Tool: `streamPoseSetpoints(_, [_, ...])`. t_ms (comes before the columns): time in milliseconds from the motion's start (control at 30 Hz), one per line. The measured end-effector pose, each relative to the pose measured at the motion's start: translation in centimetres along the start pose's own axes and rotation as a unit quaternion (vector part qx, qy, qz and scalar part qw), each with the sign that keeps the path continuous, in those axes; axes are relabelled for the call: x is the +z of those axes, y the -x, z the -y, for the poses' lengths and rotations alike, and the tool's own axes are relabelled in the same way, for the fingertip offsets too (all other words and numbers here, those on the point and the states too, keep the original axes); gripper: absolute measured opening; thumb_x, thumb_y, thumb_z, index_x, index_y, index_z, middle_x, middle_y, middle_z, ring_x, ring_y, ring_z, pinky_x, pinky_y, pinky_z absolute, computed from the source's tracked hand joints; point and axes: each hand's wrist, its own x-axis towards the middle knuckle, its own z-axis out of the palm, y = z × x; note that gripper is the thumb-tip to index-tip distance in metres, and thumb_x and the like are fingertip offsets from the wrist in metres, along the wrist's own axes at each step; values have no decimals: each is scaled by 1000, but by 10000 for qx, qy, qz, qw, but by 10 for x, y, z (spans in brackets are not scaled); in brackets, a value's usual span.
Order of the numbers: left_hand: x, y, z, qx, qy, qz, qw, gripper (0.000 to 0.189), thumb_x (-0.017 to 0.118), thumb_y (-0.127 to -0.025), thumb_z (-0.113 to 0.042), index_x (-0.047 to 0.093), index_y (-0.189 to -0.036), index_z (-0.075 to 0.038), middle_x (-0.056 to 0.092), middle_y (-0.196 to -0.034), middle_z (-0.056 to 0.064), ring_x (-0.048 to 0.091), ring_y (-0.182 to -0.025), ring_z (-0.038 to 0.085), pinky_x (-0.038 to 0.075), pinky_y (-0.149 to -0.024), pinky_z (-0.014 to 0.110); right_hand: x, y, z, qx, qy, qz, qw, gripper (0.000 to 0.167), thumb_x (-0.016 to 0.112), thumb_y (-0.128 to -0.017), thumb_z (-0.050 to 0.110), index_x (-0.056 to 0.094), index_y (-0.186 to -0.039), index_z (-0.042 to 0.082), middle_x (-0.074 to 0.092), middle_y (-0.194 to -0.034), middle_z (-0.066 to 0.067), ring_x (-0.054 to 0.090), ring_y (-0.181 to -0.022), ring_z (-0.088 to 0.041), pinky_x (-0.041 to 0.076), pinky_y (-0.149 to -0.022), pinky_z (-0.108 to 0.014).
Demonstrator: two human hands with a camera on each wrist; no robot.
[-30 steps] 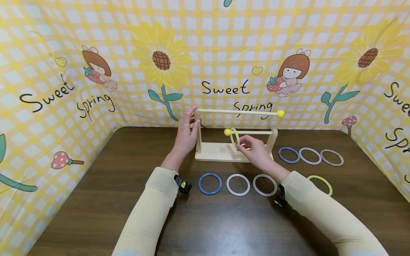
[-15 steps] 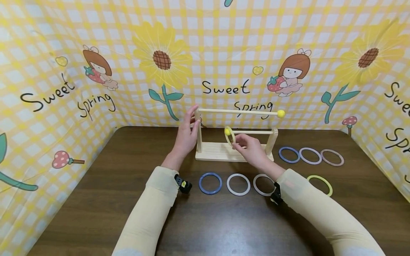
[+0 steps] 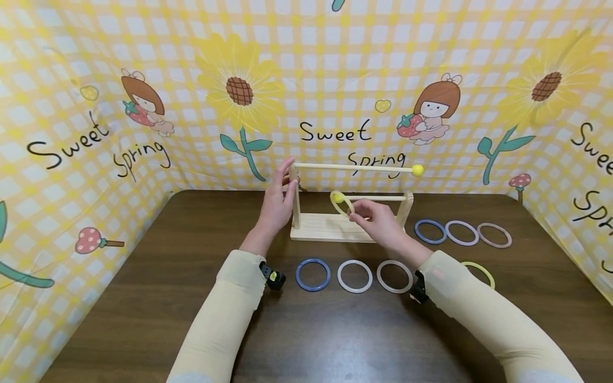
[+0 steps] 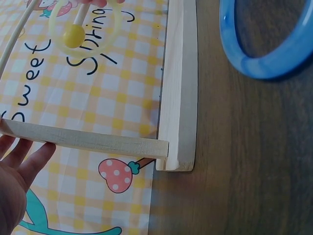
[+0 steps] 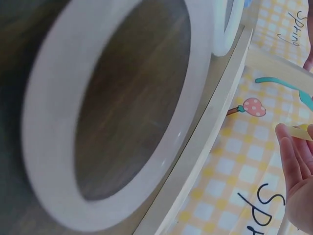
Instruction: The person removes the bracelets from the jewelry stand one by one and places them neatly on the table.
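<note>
A light wooden stand has two horizontal rods, each tipped with a yellow ball. My left hand rests against its left upright, fingertips on the outer face in the left wrist view. Between thumb and fingers my right hand pinches a pale yellow ring. That ring circles the yellow ball of the lower rod as seen in the head view; whether it is past the ball's tip, I cannot tell. In the right wrist view the ring lies partly outside the frame.
In front of the stand lie a blue ring, a white ring and a pale pinkish ring. Several rings, including another blue one, lie to its right. A yellow ring is partly behind my right sleeve.
My right hand has shifted the yellow ring leftward, from around the lower rod to around its end ball, and the ring now tilts more. My left hand stays on the upright.
</note>
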Motion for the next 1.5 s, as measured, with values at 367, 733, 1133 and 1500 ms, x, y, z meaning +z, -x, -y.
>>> streamPoseSetpoints(367, [2, 2, 0, 59, 33, -6, 10000, 47, 46, -102, -4, 34, -146, -14, 46, -139, 21, 55, -113, 38, 50, -86, 49, 2, 10, 6, -245, -50, 312, 9992, 9, 64, -94, 5, 67, -102, 4, 71, -94, -7, 70, -86, -22, 53, -67, -36])
streamPoseSetpoints(733, [0, 2, -1, -15, 32, -3, 10000, 47, 46, -102, -5, 34, -146, -19, 48, -134, 24, 56, -112, 38, 50, -85, 49, -21, 30, 2, -501, 74, -93, 9987, 16, 65, -92, 2, 69, -108, 0, 73, -91, -8, 70, -80, -21, 52, -62, -28])
streamPoseSetpoints(1133, [0, 3, 0, -34, -31, -25, 10000, 47, 46, -103, -6, 34, -146, -18, 48, -134, 24, 56, -112, 37, 50, -85, 49, -59, 59, -14, -647, 542, -739, 9937, 19, 66, -89, -5, 67, -108, -3, 72, -88, -10, 68, -71, -23, 46, -53, -17])
streamPoseSetpoints(1500, [0, 1, -2, -4, -33, -30, 10000, 46, 46, -102, -5, 34, -146, -15, 48, -136, 24, 56, -112, 38, 51, -83, 49, -109, 89, -29, -678, 1194, -1335, 9815, 22, 68, -85, -10, 68, -106, -3, 71, -86, -13, 61, -71, 4, 45, -62, -8])
